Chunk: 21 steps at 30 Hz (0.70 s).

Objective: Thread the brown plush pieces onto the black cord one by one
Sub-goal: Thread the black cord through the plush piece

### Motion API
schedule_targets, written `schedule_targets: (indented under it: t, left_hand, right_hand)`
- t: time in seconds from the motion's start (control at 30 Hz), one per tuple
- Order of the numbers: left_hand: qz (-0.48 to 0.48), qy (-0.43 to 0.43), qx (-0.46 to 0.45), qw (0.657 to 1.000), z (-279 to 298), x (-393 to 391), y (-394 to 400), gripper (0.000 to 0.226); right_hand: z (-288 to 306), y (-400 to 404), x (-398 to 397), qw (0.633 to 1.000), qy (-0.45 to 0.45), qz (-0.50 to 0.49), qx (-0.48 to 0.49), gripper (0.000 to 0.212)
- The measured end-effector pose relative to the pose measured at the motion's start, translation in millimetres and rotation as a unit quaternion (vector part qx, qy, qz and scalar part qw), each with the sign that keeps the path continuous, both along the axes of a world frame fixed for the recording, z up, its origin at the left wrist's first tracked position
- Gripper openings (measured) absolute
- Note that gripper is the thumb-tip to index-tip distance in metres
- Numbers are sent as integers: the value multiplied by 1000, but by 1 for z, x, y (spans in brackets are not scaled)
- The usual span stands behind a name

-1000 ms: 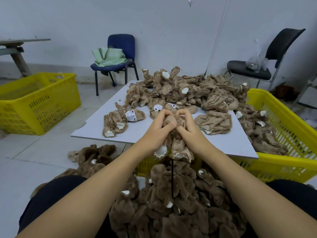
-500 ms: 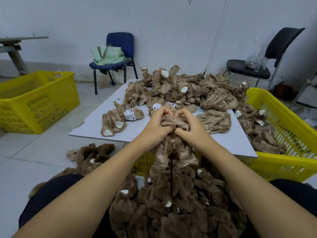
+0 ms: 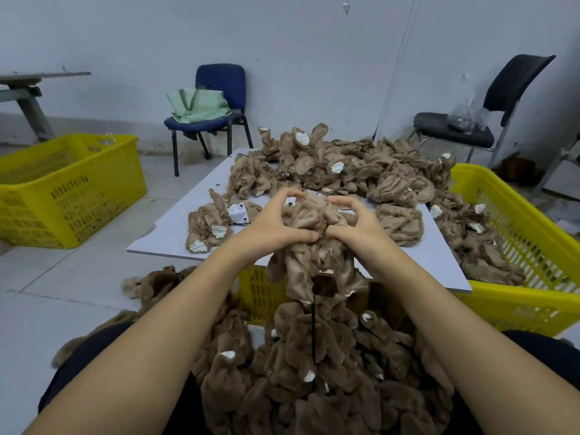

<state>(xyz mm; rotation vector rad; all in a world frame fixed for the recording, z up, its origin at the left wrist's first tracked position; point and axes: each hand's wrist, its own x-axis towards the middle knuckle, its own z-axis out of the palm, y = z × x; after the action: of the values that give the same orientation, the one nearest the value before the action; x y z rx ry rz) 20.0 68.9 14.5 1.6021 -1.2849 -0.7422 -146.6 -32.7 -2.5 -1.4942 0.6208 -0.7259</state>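
Observation:
My left hand [image 3: 276,224] and my right hand [image 3: 357,227] both grip one light brown plush piece [image 3: 310,246] from either side, thumbs meeting at its middle. The piece hangs bunched above my lap. Below it a short stretch of black cord [image 3: 313,328] runs straight down into a heap of darker brown plush pieces [image 3: 307,381] on my lap. The cord's upper end is hidden inside the held piece. A big pile of loose plush pieces [image 3: 342,171] lies on the white board [image 3: 169,227] ahead.
A small clump of plush pieces [image 3: 207,227] sits at the board's left. The board rests on a yellow crate [image 3: 527,296] holding more pieces at right. Another yellow crate [image 3: 62,189] stands on the floor left. A blue chair [image 3: 216,98] and a black chair [image 3: 480,114] stand behind.
The held plush piece has slid lower along the cord and bunched up. My fingers have spread wider around its top.

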Motion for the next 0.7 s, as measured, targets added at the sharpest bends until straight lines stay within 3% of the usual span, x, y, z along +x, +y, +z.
schedule_targets:
  t: [0.1, 0.27, 0.37, 0.5, 0.57, 0.7]
  left_hand:
    - [9, 48, -5, 999, 12, 6, 3, 37]
    - [-7, 88, 25, 996, 13, 1, 4, 50]
    - [-22, 112, 23, 993, 19, -2, 6, 36]
    - [-2, 139, -95, 986, 30, 0, 8, 5]
    - [14, 155, -176, 972, 33, -2, 8, 17]
    - [113, 11, -324, 939, 35, -11, 7, 16]
  right_hand:
    - [8, -2, -5, 997, -13, -28, -70, 46]
    - [20, 2, -10, 966, -43, -42, -251, 38]
    - [23, 5, -12, 954, -76, -65, -281, 42]
    - [22, 5, -12, 945, -82, -121, -293, 28]
    - [22, 3, -10, 936, -65, -175, -299, 12]
    - [18, 1, -7, 928, -14, -237, -288, 21]
